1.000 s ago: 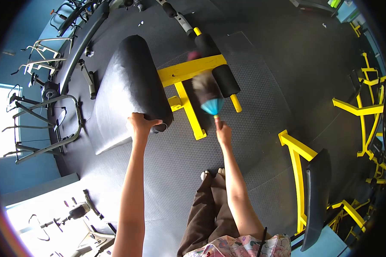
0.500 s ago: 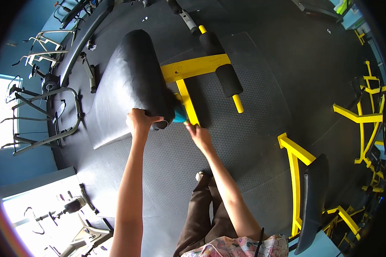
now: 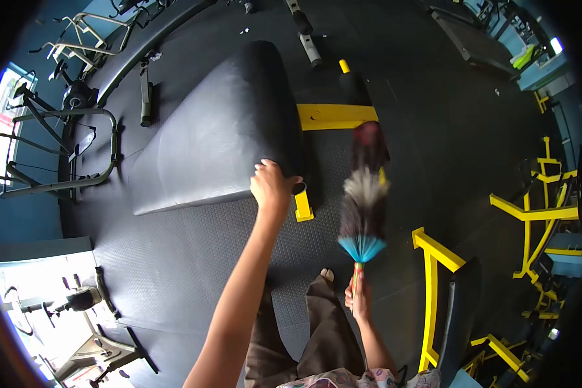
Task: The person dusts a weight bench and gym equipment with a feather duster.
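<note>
A duster (image 3: 363, 200) with dark, white and blue bristles and a red tip is upright in view, its handle in my right hand (image 3: 361, 297), fingers wrapped round it. Its tip overlaps the yellow frame (image 3: 336, 116) and a dark foam roller. My left hand (image 3: 273, 187) rests on the lower right edge of the black padded bench (image 3: 220, 123), thumb stretched toward the round end of a tube, fingers apart on the pad.
A yellow-framed seat (image 3: 431, 297) stands at the right, near my right arm. More yellow machines (image 3: 537, 212) line the far right. Grey exercise machines (image 3: 61, 145) stand by the windows at the left. My legs and one foot are below the bench.
The duster has come out from beneath the bench and swung right and up in my right hand. The bench appears further right in view, my left hand still on its edge.
</note>
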`<state>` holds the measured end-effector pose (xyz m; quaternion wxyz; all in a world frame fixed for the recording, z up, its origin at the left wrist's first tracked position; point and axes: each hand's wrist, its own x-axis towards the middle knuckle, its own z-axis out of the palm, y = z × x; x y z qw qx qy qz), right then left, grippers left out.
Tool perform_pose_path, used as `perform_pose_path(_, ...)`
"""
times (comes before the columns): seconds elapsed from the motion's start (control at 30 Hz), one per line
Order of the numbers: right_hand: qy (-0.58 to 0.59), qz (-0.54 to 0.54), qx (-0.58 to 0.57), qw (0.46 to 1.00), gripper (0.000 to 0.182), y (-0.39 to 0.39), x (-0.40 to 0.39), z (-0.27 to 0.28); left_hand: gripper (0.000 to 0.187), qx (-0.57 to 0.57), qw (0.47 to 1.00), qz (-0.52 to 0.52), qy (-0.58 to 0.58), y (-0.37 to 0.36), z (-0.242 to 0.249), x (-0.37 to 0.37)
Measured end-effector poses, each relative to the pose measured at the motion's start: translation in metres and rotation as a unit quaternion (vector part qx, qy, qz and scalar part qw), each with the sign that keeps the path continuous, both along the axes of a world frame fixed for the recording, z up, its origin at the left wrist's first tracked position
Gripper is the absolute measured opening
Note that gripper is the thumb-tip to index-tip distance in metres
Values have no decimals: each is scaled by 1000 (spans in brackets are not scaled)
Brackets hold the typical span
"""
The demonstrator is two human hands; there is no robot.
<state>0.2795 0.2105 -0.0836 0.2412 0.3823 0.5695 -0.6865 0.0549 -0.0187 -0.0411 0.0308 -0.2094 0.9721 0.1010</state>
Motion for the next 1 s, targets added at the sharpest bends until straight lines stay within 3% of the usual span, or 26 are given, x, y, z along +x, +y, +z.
perform_pose_path(0.03, 14, -14, 21, 1000, 47, -19, 6, 13, 65, 6, 1000, -5, -2, 0, 4, 11)
perform_pose_path(0.1, 66, 12, 61, 996, 46, -51, 12, 28, 66, 15, 983, -113, 146, -22, -20, 43)
perform_pose_path(0.17, 68, 76, 121, 987, 41, -91, 13, 45, 61, 32, 971, -160, 176, -66, -40, 70)
perform_pose_path(0.2, 74, 100, 149, 981, 40, -109, 21, 43, 61, 48, 974, -133, 179, -91, -53, 78)
perform_pose_path(0.27, 58, 102, 170, 979, 39, -139, 27, 42, 77, 88, 984, -65, 141, -146, -77, 88)
perform_pose_path(0.37, 10, 63, 167, 984, 45, -178, -7, 77, 108, 178, 984, 27, -6, -213, -87, 79)
perform_pose_path(0.47, 41, 74, 153, 985, 47, -220, -58, 84, 123, 278, 960, 14, -38, -237, -96, 67)
perform_pose_path(0.57, 127, 141, 254, 948, 47, -249, -65, 80, 129, 327, 941, 31, -84, -241, -95, 59)
perform_pose_path(0.6, 182, 168, 319, 915, 49, -229, -47, 43, 130, 321, 944, 20, -77, -243, -100, 58)
perform_pose_path(0.7, 98, 109, 310, 939, 52, -249, -67, 96, 130, 303, 948, 14, -96, -243, -99, 56)
perform_pose_path(0.73, 158, 118, 356, 913, 54, -252, -85, 81, 130, 303, 948, 14, -99, -242, -96, 56)
perform_pose_path(0.77, 110, 114, 336, 928, 55, -255, -105, 70, 130, 304, 947, 13, -100, -242, -95, 57)
perform_pose_path(0.8, 136, 129, 319, 929, 55, -267, -133, 67, 129, 292, 952, 11, -92, -242, -98, 58)
perform_pose_path(0.83, 251, 150, 373, 881, 56, -271, -156, 27, 129, 279, 957, 11, -84, -241, -99, 58)
perform_pose_path(0.87, 182, 201, 408, 872, 53, -295, -178, 38, 128, 257, 962, 11, -89, -240, -97, 57)
perform_pose_path(0.9, 242, 222, 456, 827, 50, -313, -185, 49, 128, 258, 962, 13, -92, -240, -96, 57)
perform_pose_path(1.0, 238, 280, 469, 803, 50, -317, -162, 48, 129, 233, 970, 8, -69, -240, -96, 58)
